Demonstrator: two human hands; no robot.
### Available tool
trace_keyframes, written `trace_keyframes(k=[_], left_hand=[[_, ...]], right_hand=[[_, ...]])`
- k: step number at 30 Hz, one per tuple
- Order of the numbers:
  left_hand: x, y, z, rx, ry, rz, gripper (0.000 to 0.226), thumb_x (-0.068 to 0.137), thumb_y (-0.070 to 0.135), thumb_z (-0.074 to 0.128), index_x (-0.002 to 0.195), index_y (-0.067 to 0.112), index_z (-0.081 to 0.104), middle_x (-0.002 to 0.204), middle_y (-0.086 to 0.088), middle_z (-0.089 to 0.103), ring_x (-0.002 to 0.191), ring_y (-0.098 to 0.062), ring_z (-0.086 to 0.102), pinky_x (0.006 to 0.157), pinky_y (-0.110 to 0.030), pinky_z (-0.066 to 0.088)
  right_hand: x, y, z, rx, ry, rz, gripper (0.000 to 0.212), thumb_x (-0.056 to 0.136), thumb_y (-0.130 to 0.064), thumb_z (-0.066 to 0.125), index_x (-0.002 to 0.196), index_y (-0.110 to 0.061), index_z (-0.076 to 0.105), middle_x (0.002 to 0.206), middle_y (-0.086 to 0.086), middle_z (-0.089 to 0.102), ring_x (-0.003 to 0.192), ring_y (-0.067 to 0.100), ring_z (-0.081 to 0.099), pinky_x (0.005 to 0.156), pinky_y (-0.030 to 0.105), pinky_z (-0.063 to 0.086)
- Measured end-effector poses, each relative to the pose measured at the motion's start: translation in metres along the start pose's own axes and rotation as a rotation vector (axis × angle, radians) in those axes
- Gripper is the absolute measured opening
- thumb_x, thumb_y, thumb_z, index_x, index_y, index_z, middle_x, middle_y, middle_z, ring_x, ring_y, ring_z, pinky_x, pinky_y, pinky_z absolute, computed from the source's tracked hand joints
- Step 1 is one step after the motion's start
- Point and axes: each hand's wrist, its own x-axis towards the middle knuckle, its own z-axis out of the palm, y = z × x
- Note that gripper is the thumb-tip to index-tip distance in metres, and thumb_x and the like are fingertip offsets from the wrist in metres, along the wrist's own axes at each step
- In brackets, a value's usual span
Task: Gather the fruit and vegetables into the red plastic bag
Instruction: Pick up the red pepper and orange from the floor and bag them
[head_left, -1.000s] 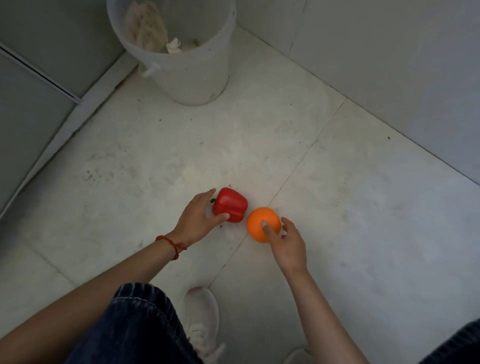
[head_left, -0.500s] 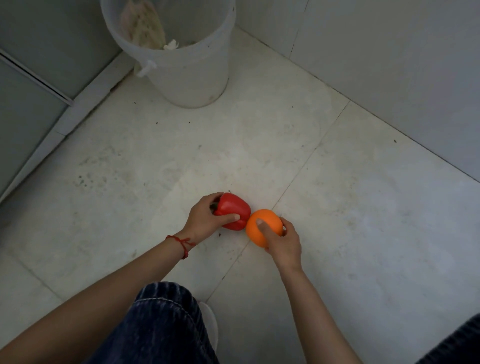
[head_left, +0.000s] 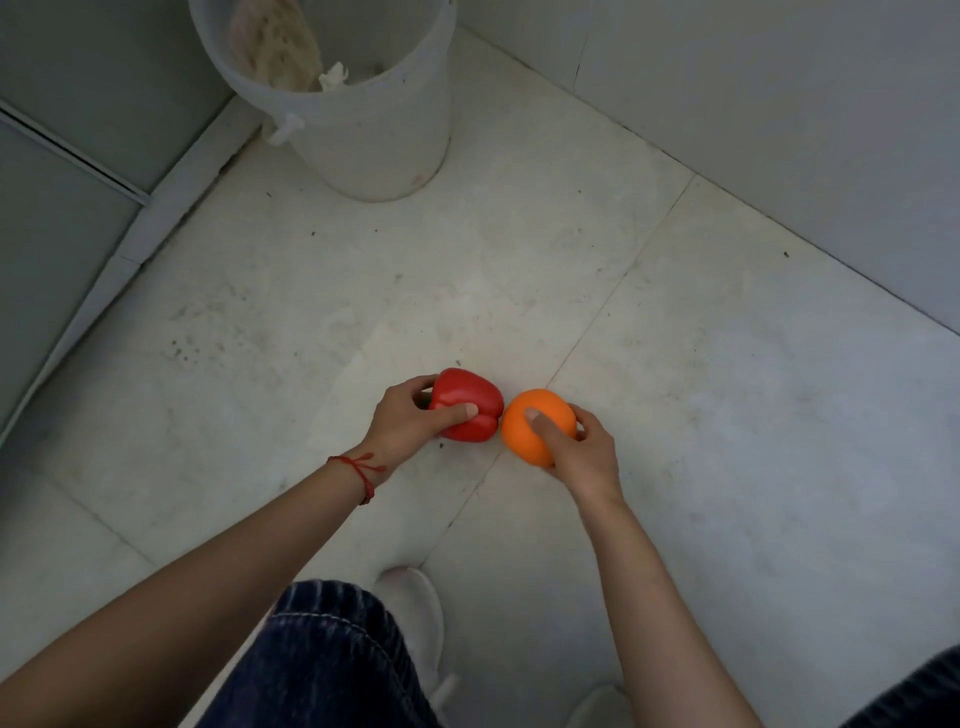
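A red bell pepper (head_left: 470, 397) and an orange (head_left: 530, 434) are side by side, almost touching, low over the pale tiled floor. My left hand (head_left: 408, 421) is wrapped around the pepper, thumb across its front. My right hand (head_left: 584, 457) grips the orange from the right, thumb on top. The red plastic bag is not in view.
A white plastic bucket (head_left: 384, 124) with a mop head inside stands in the far corner. Grey walls close in the back and right, and a door frame (head_left: 130, 244) runs along the left. My knee in dark jeans (head_left: 322, 660) and my white shoes (head_left: 415, 618) are below.
Both hands have closed fully around the pepper and the orange. The two have come closer together, and the pepper has turned in my left hand.
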Motion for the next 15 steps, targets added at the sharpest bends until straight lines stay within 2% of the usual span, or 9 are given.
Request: trace_keyframes(k=[3,8,11,15], left_hand=[[-0.022,0.008,0.002,-0.048,0.05,-0.011,0.056,0.068,0.023,0.078,0.119,0.014,0.056,0.097,0.001,0.062,0.093,-0.018,0.06,0.084,-0.036,0.054],[-0.061,0.03,-0.003,-0.149,0.151,-0.044,0.05,0.071,0.019,0.076,0.117,0.011,0.058,0.099,-0.002,0.061,0.092,-0.016,0.059,0.087,-0.035,0.051],[-0.093,0.046,-0.009,-0.221,0.168,-0.048,0.044,0.072,0.018,0.075,0.114,0.011,0.059,0.103,-0.006,0.063,0.096,-0.019,0.061,0.085,-0.034,0.052],[-0.147,0.073,-0.019,-0.285,0.189,-0.075,0.033,0.074,0.015,0.072,0.105,0.014,0.06,0.096,-0.006,0.065,0.093,-0.021,0.063,0.082,-0.032,0.054]], right_hand=[[-0.013,-0.005,-0.011,0.01,0.003,-0.012,0.068,0.068,-0.044,0.074,0.127,-0.019,0.051,0.126,0.008,0.054,0.112,0.027,0.056,0.093,0.05,0.049],[-0.042,-0.014,-0.034,0.01,-0.025,-0.028,0.065,0.066,-0.045,0.074,0.123,-0.021,0.054,0.116,0.004,0.057,0.107,0.025,0.059,0.09,0.049,0.051],[-0.071,-0.02,-0.05,0.092,-0.081,0.031,0.055,0.075,-0.031,0.073,0.124,-0.015,0.053,0.114,0.007,0.055,0.102,0.024,0.059,0.084,0.043,0.054],[-0.124,-0.034,-0.076,0.196,-0.093,0.075,0.048,0.08,-0.02,0.069,0.124,-0.01,0.052,0.108,0.006,0.054,0.095,0.022,0.059,0.078,0.038,0.054]])
